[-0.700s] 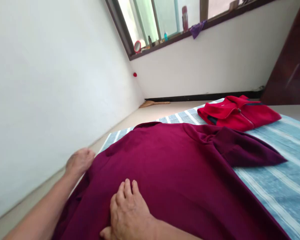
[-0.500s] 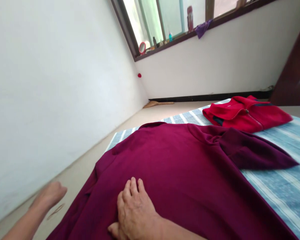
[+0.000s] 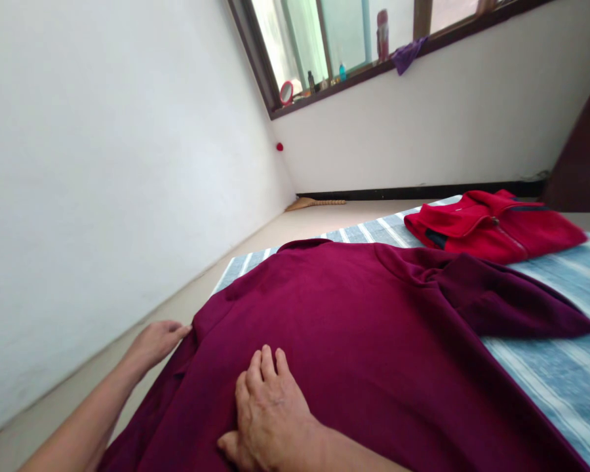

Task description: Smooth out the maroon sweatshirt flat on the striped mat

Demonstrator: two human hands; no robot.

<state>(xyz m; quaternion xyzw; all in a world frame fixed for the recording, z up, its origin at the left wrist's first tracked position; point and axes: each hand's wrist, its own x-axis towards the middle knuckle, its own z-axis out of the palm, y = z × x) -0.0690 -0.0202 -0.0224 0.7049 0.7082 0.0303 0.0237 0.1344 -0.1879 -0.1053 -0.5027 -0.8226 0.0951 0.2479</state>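
left grip (image 3: 157, 342); was apart from maroon garment (image 3: 344, 314); now back at its left edge

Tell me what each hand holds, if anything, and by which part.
The right hand rests on the maroon garment, holding nothing. The left hand is at the garment's left edge; any grip there is unclear.

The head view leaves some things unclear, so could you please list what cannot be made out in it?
All in the head view:
Shirt: near end cut off by the bottom edge.
Right hand: palm hidden by the back of the hand.
Left hand: fingertips too small to tell whether they grip the shirt or only touch it.
Jacket: underside hidden by its upper layers.
Window: top cut off by the top edge.
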